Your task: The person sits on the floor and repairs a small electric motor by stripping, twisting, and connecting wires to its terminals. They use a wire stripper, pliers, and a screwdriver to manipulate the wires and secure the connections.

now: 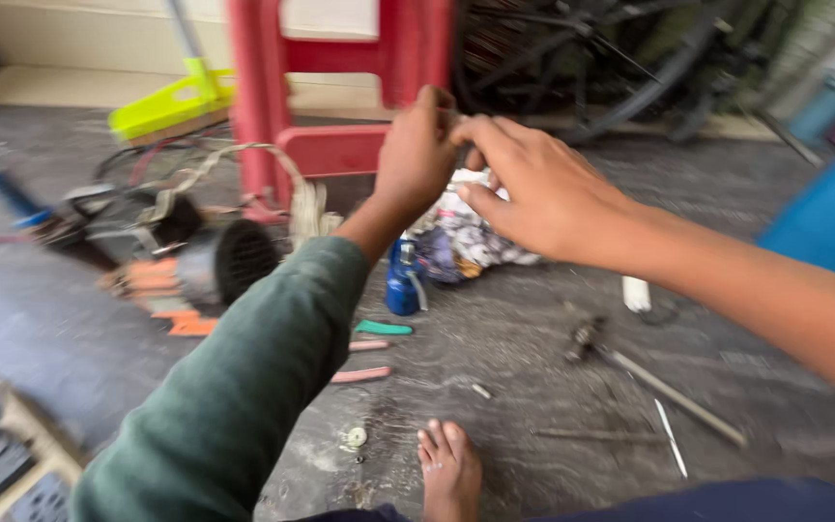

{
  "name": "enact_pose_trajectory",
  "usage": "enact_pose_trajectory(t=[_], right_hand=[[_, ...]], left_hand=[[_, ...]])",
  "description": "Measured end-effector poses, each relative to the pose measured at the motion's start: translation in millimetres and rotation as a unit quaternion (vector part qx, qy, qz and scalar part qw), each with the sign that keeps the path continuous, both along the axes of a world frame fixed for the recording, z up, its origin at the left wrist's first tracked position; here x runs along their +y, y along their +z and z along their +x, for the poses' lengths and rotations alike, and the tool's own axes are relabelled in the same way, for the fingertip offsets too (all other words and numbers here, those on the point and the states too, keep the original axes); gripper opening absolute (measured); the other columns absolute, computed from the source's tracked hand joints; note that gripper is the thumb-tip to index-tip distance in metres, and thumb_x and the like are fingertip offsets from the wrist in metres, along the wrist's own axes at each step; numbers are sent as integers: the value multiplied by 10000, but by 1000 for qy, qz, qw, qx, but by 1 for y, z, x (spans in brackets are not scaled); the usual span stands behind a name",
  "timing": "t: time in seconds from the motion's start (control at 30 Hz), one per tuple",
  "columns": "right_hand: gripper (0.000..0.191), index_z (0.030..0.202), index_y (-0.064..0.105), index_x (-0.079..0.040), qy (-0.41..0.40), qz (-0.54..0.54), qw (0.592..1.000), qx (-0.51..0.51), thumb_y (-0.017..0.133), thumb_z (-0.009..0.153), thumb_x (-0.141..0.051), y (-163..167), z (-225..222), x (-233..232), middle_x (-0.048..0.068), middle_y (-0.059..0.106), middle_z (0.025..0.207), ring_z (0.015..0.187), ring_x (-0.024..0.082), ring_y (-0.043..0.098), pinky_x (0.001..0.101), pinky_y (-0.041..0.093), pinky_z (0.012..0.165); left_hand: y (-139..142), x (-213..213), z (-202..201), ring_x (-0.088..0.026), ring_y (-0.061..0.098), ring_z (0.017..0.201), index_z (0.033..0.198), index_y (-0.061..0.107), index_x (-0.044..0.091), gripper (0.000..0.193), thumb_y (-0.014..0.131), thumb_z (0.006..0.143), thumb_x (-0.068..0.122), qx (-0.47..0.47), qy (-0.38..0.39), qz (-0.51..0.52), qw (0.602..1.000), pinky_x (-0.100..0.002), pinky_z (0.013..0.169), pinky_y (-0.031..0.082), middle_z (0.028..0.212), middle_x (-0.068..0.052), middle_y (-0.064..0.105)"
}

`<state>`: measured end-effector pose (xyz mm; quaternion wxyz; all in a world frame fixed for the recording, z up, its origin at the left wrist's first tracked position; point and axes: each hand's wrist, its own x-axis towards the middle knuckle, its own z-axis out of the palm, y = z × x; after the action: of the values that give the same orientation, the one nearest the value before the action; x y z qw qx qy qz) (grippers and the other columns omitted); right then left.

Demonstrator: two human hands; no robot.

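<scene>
1. Left hand (416,159): in a green sleeve, raised at mid-scene before the red plastic stool (340,97); fingers curled and pinched together near the top. What they pinch is too small and blurred to tell.
2. Right hand (533,193): bare arm, just right of the left hand, fingertips meeting it; thumb and forefinger drawn close as if nipping the same small item. Judged step: fine two-handed work on a thin piece held between both hands, above the floor.
3. Crumpled patterned cloth (466,242): on the floor just beyond and below the hands.
4. Blue bottle (401,280): upright, near the cloth's left edge.
5. Black round motor-like part (229,261): left, amid cables.
6. Long metal tool (659,387): right, near, lying flat.
7. Bare foot (449,469): near edge.
8. Next move, judged: calls for a steady pinch and a close view.
</scene>
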<state>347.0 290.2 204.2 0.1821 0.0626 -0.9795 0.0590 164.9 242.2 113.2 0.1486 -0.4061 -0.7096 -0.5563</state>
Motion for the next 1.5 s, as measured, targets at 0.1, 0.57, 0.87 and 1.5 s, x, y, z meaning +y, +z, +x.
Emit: enact_pose_trajectory(t=[0.1, 0.57, 0.87, 1.5], right_hand=[[464, 1319, 489, -33, -84, -10, 995, -54, 641, 916, -207, -5, 58, 17, 152, 649, 1129, 929, 306, 677, 469, 529, 791], [517, 1361, 415, 5, -312, 19, 944, -105, 647, 932, -167, -15, 241, 37, 195, 595, 1224, 999, 276, 677, 460, 541, 831], [538, 1339, 420, -42, -272, -41, 957, -93, 659, 868, -143, -32, 207, 57, 168, 623, 1168, 972, 266, 680, 451, 528, 832], [520, 1313, 510, 0, 221, -232, 946, -42, 689, 839, -114, -64, -195, -32, 165, 639, 1195, 928, 261, 731, 400, 569, 811]], left_hand=[[2, 59, 52, -370, 715, 950, 1140, 594, 48, 333, 696, 928, 283, 5, -104, -6, 995, -471, 787, 541, 996, -155, 757], [-2, 165, 241, -397, 701, 1000, 1206, 523, 57, 398, 685, 923, 285, 104, -353, -119, 922, -513, 797, 537, 1054, -182, 725], [-2, 142, 202, -412, 668, 1028, 1175, 500, 70, 545, 797, 763, 267, 162, -311, -186, 918, -509, 813, 535, 1097, -197, 686], [16, -171, -121, -404, 659, 999, 1241, 494, 72, 447, 702, 883, 239, 187, 84, -357, 911, -518, 747, 529, 1104, -185, 639]])
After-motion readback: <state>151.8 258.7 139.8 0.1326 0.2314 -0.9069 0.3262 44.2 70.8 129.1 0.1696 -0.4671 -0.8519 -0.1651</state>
